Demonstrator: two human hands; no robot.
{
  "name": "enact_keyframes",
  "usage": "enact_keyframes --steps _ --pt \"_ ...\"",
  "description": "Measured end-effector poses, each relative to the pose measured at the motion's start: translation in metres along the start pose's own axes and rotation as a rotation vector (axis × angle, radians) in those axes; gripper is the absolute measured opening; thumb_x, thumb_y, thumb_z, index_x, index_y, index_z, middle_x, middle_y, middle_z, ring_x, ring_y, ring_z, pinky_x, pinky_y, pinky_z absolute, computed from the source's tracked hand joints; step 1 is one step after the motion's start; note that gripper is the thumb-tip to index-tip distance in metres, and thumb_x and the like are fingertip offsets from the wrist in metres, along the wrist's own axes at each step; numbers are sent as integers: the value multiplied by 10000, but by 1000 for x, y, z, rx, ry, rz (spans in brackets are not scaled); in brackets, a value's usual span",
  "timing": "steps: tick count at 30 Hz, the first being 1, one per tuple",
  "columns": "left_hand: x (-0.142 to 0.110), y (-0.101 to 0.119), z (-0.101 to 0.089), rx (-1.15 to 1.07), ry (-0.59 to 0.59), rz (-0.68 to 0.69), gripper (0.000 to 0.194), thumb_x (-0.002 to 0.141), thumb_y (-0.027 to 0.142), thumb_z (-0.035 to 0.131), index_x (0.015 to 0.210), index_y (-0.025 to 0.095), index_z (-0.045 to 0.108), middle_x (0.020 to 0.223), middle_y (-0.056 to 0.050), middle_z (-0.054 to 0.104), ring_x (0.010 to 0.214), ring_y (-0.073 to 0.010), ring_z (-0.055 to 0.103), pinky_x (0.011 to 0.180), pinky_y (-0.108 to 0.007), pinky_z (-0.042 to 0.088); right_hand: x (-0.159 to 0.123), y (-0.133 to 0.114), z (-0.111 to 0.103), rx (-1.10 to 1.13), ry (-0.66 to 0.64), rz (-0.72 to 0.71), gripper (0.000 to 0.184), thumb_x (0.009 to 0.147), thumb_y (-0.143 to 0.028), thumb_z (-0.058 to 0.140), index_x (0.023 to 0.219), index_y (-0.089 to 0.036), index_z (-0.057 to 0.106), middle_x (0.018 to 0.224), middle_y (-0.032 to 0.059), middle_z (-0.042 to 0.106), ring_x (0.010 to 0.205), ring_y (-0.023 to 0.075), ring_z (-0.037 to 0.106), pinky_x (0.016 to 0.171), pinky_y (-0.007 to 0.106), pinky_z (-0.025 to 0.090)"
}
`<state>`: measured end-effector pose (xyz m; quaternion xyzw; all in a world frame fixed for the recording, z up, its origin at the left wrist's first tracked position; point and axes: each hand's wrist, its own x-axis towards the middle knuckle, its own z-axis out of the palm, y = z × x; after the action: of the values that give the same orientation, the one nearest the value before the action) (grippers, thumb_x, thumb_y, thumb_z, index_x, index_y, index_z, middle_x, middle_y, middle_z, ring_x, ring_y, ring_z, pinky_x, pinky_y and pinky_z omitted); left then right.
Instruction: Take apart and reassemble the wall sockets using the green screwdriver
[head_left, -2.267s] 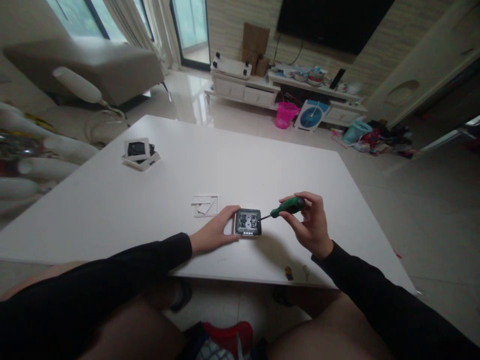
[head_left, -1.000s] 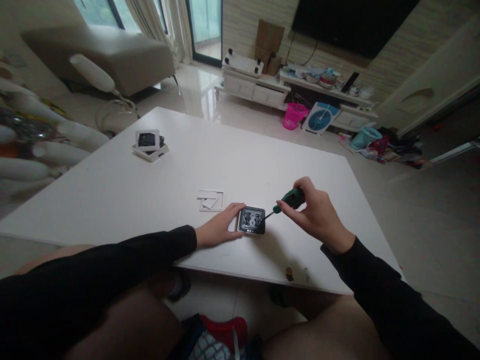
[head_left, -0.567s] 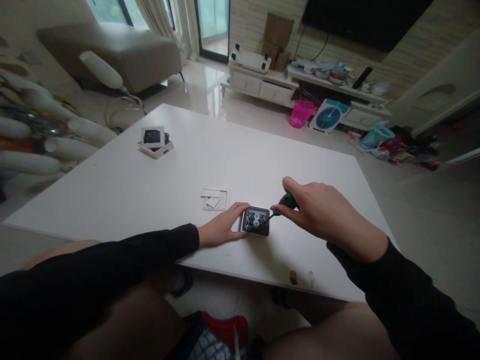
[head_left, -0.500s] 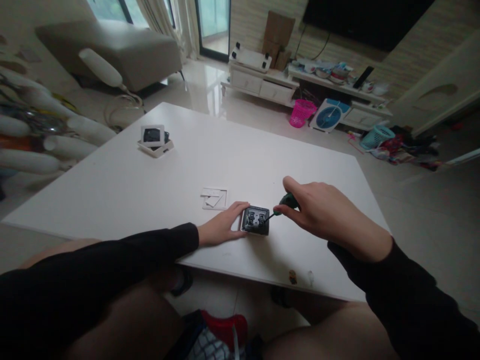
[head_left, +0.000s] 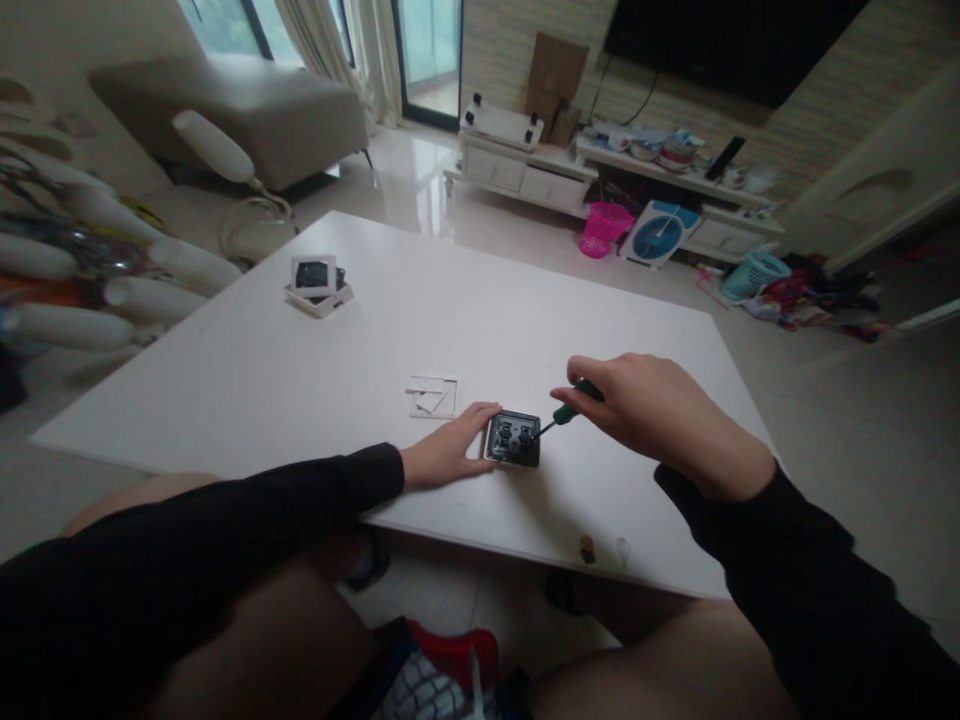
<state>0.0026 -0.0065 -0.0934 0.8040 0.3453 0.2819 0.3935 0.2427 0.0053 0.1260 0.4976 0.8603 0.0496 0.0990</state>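
Note:
On the white table, a black wall-switch module (head_left: 514, 440) in a pale casing rests near the front edge. My left hand (head_left: 448, 452) grips its left side between thumb and fingers. My right hand (head_left: 637, 405) holds a screwdriver with a green handle (head_left: 571, 402). Its thin shaft slants down to the left, and the tip meets the right part of the module; whether it sits in a screw is too small to tell. Just beyond my left hand lies a white frame (head_left: 435, 412) with loose white pieces on it.
More switch parts (head_left: 318, 284), white frames with black insides, are stacked at the table's far left. A small yellow-and-black item (head_left: 587, 548) and a clear small item (head_left: 622, 549) lie at the front edge of the table (head_left: 480, 320). White cylindrical objects (head_left: 157, 295) stand at left.
My right hand has shifted its grip on the screwdriver, showing more of the handle. The module stays held in my left hand. The whole view has moved slightly.

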Motion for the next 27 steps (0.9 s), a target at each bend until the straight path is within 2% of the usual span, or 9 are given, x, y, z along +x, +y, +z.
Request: enact_keyframes --steps 3,6,8,10,14,18,21,24,27 --pt "0 -1 0 13 -10 -2 816 896 359 766 1581 258 334 1590 -169 423 1490 -340 464 1275 -575 372 0 5 0 114 3 -116 162 1008 -348 550 1059 -222 637 895 72 744 739 218 635 607 311 262" --pt "0 -2 -1 19 -11 4 819 894 353 771 1581 262 333 1583 -163 431 1491 -337 463 1281 -569 365 -1 9 -2 214 12 -245 240 909 -211 589 1147 -207 623 1108 96 735 850 212 659 655 309 338" --pt "0 -1 -1 21 -12 2 820 894 351 771 1583 266 336 1577 -163 438 1480 -341 475 1275 -573 374 -1 8 -3 216 16 -252 233 917 -256 603 1143 -204 623 1104 99 733 863 219 659 659 309 347" --pt "0 0 -1 25 -13 -2 818 896 353 767 1586 268 337 1578 -166 437 1476 -346 478 1267 -580 380 -1 6 -3 150 19 -164 216 982 -380 573 1103 -210 631 990 94 746 808 230 651 628 313 312" --pt "0 0 -1 38 -13 -3 817 903 358 763 1588 274 325 1592 -158 426 1492 -336 459 1263 -580 384 1 4 -1 -29 2 28 394 1073 -520 403 1008 -219 649 780 87 722 646 225 601 585 322 200" --pt "-1 -2 0 43 -19 -5 825 899 358 767 1589 258 326 1594 -167 422 1497 -332 453 1273 -572 370 0 9 -1 63 24 -67 230 1000 -371 536 1150 -226 632 966 90 766 751 227 646 610 312 261" --pt "0 -2 -1 31 -17 -4 821 892 363 770 1585 261 342 1584 -169 431 1490 -342 463 1271 -578 374 -1 11 -4 184 17 -212 311 894 -244 595 1204 -219 612 1158 97 744 864 224 665 659 311 333" --pt "0 -1 -1 28 -17 -2 813 897 359 764 1586 267 341 1582 -165 433 1485 -340 470 1269 -576 378 0 8 -4 202 -5 -210 222 944 -310 576 1134 -209 631 1112 102 742 857 230 659 661 318 340" --pt "0 -1 -1 39 -23 -5 816 899 355 761 1588 254 334 1586 -171 429 1491 -338 463 1276 -569 370 2 5 0 121 15 -80 261 1040 -430 496 1048 -208 633 950 105 743 773 239 639 623 325 288"
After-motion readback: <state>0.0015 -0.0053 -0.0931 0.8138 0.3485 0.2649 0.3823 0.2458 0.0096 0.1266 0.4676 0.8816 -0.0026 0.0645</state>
